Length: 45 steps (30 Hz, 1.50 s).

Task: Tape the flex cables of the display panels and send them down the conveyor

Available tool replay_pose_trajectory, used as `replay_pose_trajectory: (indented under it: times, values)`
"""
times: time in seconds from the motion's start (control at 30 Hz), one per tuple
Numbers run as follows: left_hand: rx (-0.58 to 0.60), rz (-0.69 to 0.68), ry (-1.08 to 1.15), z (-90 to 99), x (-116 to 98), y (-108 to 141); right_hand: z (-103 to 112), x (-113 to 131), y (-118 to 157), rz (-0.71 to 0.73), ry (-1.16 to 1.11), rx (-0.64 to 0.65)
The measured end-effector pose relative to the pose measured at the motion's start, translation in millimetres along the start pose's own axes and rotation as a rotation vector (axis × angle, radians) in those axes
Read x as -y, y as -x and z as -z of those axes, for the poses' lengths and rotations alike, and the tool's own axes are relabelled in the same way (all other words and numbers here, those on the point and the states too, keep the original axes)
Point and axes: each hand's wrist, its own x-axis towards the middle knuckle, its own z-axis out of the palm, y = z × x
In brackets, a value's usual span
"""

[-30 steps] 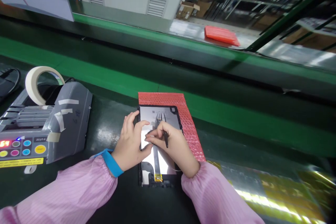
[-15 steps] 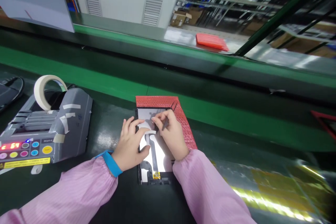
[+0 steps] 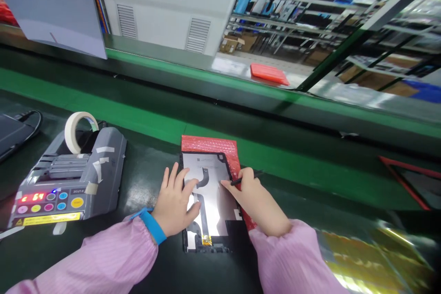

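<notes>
A tablet-sized display panel (image 3: 217,174) lies with its silvery back up, framed in black. Along it runs a dark flat cable (image 3: 204,216), its lower end on a yellow patch (image 3: 206,240); a curved dark piece (image 3: 204,179) shows above. My left hand (image 3: 175,202) rests at the panel's left side, fingers spread, with thumb and forefinger over the cable area. Black tweezers (image 3: 237,182) are in my right hand (image 3: 257,200), whose fingertips are at the panel's right part. Beneath the panel is a red bubble-wrap bag (image 3: 210,142). A small white patch (image 3: 237,214) sits near the right edge.
On the left stands a grey tape dispenser (image 3: 106,170) with a roll of masking tape (image 3: 71,133) and tape pieces stuck on it. Yellowish clear film (image 3: 361,257) lies at right. A red-edged frame (image 3: 403,181) is farther right. A green ledge (image 3: 155,126) runs behind.
My right hand has moved right and down, away from my left hand, with the tweezers now pointing right. The white strip seen between the hands no longer shows there. The view has tilted up slightly.
</notes>
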Motion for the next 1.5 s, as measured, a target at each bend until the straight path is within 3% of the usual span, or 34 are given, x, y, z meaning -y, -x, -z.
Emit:
replay_pose_trajectory:
  times: [0.2,0.3,0.43,0.5,0.57,0.77,0.97,1.1,1.33,1.5]
  values:
    - [-0.098,0.004,0.087,-2.9,4,2,-8,12,-1,0.081,-0.433,0.04]
    - [-0.18,0.059,0.191,-3.5,6,3,-13,11,-15,0.103,-0.671,-0.106]
    - [-0.222,0.071,0.27,-4.1,7,3,-19,-4,-45,0.006,-0.822,-0.345]
    - [-0.224,0.059,0.27,-5.1,8,3,-21,-11,-53,-0.024,-0.887,-0.365]
    - [-0.23,0.059,0.269,-5.6,8,3,-24,-12,-53,-0.019,-0.938,-0.305]
    - [-0.139,0.045,0.381,4.8,8,-2,-19,17,-21,0.098,-0.963,-0.086]
    - [0.067,-0.134,0.696,18.1,3,-5,4,49,23,0.504,-0.967,0.26]
    - [0.123,-0.158,0.708,21.7,0,-5,9,57,39,0.544,-0.934,0.217]
    - [0.18,-0.146,0.705,23.4,0,-8,11,61,44,0.45,-0.885,0.156]
    - [0.188,-0.133,0.725,21.1,2,-8,27,40,45,0.413,-0.815,-0.061]
